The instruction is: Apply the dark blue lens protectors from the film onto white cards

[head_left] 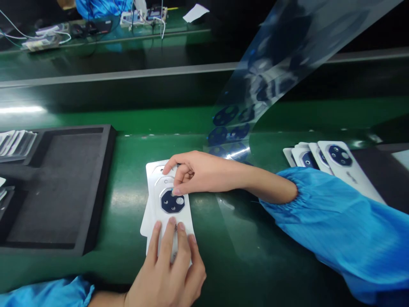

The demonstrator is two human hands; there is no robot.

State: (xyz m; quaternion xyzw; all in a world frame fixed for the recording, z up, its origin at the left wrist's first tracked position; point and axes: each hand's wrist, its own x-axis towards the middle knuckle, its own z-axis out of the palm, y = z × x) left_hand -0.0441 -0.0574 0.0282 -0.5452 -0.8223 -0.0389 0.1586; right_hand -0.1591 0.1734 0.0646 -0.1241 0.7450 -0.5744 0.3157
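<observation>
Underneath, glossy green bench (128, 179), dim room.

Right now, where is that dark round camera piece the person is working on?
In the head view, the dark camera piece sits low centre on the top white cover, under the right hand fingertips, just above the left hand pinning the cover.

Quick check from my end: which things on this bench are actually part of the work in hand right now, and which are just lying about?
In hand:
left hand pressing the white phone back covers
right hand at the dark camera lens piece
clear film strip carrying more lens pieces

Lying about:
black foam tray
fanned covers at right
cables and devices on the far bench
</observation>
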